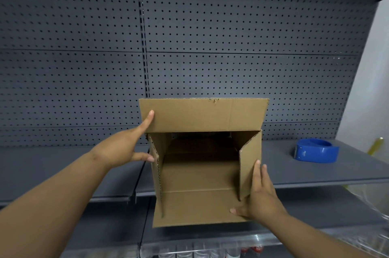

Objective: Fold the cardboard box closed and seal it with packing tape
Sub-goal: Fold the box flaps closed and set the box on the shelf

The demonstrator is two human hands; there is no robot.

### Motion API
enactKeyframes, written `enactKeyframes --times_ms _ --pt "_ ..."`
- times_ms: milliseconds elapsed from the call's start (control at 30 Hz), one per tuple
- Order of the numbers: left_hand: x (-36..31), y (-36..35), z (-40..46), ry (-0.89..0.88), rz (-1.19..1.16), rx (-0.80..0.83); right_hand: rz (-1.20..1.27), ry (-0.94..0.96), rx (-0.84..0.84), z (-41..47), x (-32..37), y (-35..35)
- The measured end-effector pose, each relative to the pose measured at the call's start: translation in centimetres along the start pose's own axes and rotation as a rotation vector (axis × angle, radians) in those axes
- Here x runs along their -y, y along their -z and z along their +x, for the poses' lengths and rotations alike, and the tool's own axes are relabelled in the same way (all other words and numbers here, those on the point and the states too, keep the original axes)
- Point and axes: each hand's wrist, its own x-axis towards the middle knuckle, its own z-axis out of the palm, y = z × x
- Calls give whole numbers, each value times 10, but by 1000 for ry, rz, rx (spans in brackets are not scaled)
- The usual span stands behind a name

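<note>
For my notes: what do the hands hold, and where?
Both hold the open cardboard box: left hand at its far-left flaps, right hand at its right flap and near flap.

Cardboard box [200, 175]: brown, flaps open, mouth facing the camera, on the shelf edge.
Tape dispenser [316, 150]: blue, on the shelf, well right of it.

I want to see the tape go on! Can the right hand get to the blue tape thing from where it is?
Probably yes. The blue tape dispenser sits on the shelf right of the cardboard box, with nothing between it and the right hand. That hand would first have to leave the box flap it touches.
</note>
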Motion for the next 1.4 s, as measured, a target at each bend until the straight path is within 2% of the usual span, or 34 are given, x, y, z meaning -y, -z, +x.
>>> enactKeyframes --times_ms 200,400,567,733,967,1067,1167,1267,1400 --pt "-10 -18 1 20 -74 -182 -44 100 -102 6 6 12" --pt "-23 -37 7 148 -249 -387 99 185 -418 24 3 30" --pt "-37 -48 12 228 -415 -506 259 158 -551 45 17 53" --pt "-40 -55 18 255 -550 -581 471 139 -564 57 31 76" --pt "-31 -55 21 212 -580 -530 486 204 -569 62 16 87" --pt "-23 -59 21 159 -513 -530 532 267 -539 63 8 90" --pt "-19 -60 21 96 -459 -543 356 346 -549 66 -3 92" --pt "-12 -58 18 36 -523 -522 93 456 -578 67 -18 93" --pt "-7 -52 10 -76 -363 -329 -224 518 -421 60 -29 95"
